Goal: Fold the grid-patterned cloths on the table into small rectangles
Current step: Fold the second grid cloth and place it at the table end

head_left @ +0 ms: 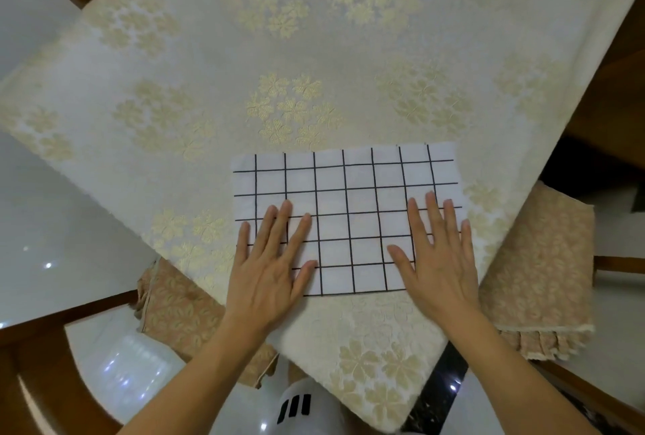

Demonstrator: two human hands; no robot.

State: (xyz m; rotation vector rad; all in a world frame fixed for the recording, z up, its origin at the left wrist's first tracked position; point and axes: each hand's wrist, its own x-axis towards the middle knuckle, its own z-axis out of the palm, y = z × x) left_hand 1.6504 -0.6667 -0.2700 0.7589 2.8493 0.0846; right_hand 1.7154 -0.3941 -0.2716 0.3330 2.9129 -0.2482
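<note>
Seen from above, a white cloth with a black grid (345,221) lies flat as a rectangle near the front corner of a table covered by a cream tablecloth with gold flower clusters (244,61). The left hand (270,267) rests palm down on the cloth's near left part, fingers straight and spread, holding nothing; its little finger reaches past the left edge onto the tablecloth. The right hand (439,256) lies the same way on the near right part, fingers straight, flattening rather than gripping. Only this one grid cloth is visible. Whether it is already folded into layers cannot be told. The likely risk is slippage: the cloth sits close to the table corner, and pressing or sliding the palms could drag it askew or bunch the tablecloth beneath, so the edges of the next fold would not line up. A padded chair cushion (537,270) sits below at right.
</note>
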